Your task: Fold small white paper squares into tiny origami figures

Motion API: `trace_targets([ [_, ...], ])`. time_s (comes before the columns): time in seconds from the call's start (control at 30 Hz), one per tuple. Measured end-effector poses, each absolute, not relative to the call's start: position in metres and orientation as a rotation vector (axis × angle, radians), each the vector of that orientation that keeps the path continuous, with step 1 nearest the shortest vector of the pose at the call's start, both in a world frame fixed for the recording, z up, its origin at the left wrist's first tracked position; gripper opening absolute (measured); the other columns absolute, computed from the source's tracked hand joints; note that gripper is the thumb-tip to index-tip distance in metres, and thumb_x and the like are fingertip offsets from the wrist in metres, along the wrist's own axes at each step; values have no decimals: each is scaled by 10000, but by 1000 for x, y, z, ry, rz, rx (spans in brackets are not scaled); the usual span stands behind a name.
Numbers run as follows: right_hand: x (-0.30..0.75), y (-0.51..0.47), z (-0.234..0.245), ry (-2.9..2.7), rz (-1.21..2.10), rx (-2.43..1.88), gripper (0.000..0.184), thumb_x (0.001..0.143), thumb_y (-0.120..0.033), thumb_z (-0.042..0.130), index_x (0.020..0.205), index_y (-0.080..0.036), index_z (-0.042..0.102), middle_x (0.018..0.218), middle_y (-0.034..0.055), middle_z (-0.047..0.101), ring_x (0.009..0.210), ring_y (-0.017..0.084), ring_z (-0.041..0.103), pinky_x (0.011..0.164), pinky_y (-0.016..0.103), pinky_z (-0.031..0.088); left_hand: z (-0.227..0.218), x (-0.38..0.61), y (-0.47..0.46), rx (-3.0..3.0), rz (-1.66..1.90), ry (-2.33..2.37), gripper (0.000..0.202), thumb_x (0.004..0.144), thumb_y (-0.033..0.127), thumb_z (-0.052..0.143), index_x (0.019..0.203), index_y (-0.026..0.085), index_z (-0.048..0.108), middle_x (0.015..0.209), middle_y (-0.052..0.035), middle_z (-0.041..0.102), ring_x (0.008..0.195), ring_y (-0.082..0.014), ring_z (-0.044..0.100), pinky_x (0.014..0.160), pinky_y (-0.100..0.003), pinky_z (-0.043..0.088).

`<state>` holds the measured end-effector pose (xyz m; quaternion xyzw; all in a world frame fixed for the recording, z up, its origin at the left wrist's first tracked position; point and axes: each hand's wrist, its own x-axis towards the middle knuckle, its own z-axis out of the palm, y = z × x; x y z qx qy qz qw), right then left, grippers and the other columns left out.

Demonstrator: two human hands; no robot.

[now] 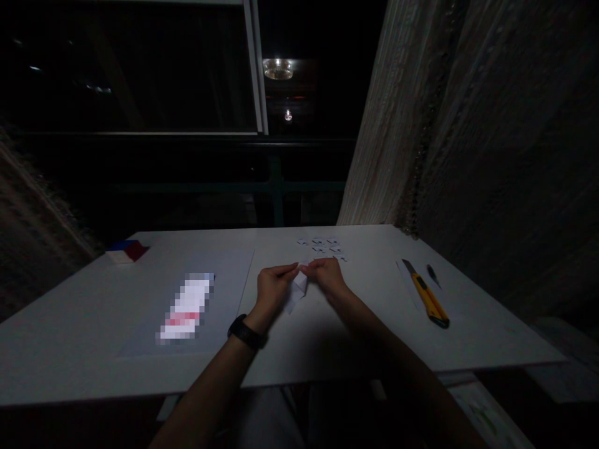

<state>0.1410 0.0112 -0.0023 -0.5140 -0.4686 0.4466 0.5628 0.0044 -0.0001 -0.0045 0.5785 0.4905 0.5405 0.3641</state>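
Between my two hands, over the middle of the white table, is a small piece of folded white paper. My left hand pinches its left side, with a dark watch on that wrist. From the other side, my right hand pinches the paper's upper right part with thumb and fingers. The fingertips of both hands nearly meet at the top of the paper. A pointed flap hangs below them. Just beyond my hands lie several small paper pieces with dark marks.
To the right lie a yellow box cutter and a dark pen-like item near a paper sheet. At left, a lit phone, its screen blurred, rests on a large sheet. A coloured cube sits at the far left. Curtains flank a dark window.
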Motion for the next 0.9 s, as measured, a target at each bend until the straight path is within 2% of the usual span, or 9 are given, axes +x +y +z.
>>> trace_targets([
  [0.13,142,12,-1,-1132,1107,-1171,225,442,-321,739,491,-137,620,466,-5,572,463,103,484,501,236,364,-5,5,0,1473,1406,1270,268,615,290,688,854,170,703,872,-87,697,826,-218,640,794,-338,467],
  [0.47,141,12,-8,-1325,924,-1297,251,553,-394,672,520,-149,633,496,10,589,486,114,500,505,233,360,-5,2,2,1443,1441,1255,269,615,287,683,856,171,703,872,-80,698,829,-217,638,784,-330,468],
  [0.7,140,12,-9,-1447,852,-1310,253,613,-392,623,584,-143,655,552,25,627,524,122,541,512,219,375,-3,0,3,1301,1465,1255,297,563,299,720,824,159,710,858,-93,699,833,-228,633,782,-325,459],
  [0.9,138,12,-9,-1480,786,-1403,212,609,-341,619,541,-140,621,515,12,594,493,109,509,508,217,357,-4,0,4,1241,1471,1205,295,545,275,731,816,159,712,826,-90,703,781,-216,636,714,-304,469],
])
